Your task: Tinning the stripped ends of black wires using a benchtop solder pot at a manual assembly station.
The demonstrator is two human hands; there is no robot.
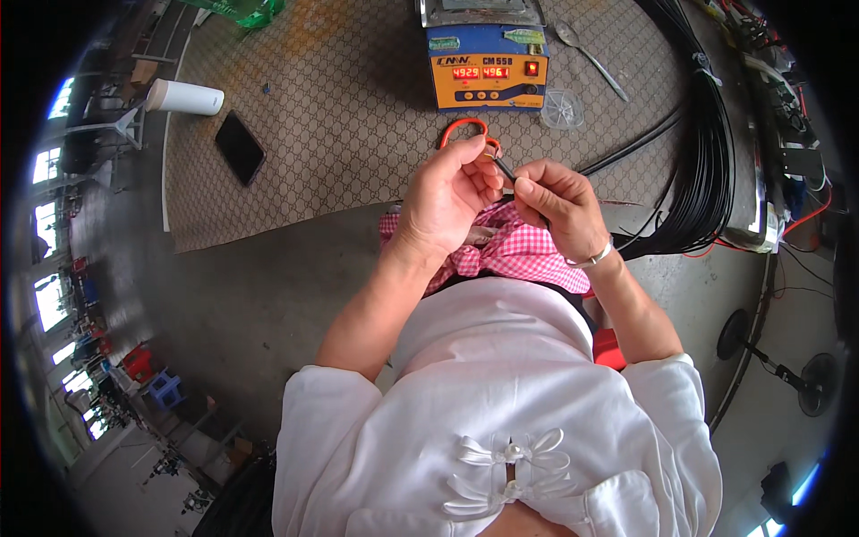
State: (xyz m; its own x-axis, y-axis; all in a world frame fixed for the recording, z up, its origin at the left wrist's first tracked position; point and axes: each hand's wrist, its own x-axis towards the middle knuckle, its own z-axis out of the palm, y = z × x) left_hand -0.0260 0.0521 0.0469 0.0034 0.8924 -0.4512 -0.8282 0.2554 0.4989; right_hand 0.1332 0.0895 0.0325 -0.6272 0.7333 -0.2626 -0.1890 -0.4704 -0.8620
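My right hand (565, 204) is closed round a short black cable (505, 168), its thumb pressing on it from above. The cable's tip slants up toward my left hand (447, 192), whose thumb and forefinger pinch together at that end. A small light-coloured bit shows at the tip, too small to make out. The other fingers of my left hand curl loosely beneath. Just beyond my fingertips, a pair of scissors with orange handles (445, 131) lies on the table, its blades hidden by my hand.
Behind the scissors stands a blue and orange solder pot (490, 82) with a lit red display. Beside it are a clear round dish (563, 109) and a spoon (595, 61). A thick black cable bundle (702, 179) hangs at right. At left lie a phone (240, 148) and a white tumbler (185, 98).
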